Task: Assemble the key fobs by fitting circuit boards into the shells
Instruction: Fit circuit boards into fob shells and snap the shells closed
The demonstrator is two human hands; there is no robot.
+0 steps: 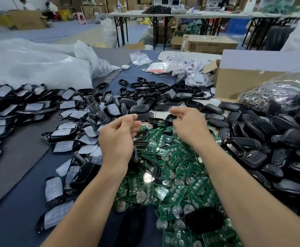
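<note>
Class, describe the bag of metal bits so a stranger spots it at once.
Find the open cardboard box at far right. A clear bag sits just in front of it. Unlike the surrounding black shells, it holds tangled silvery metal.

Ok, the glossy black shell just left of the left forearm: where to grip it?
Probably pinch the glossy black shell across its long edges, from above with the left hand: it lies nearly flat, narrow, its top exposed.
</note>
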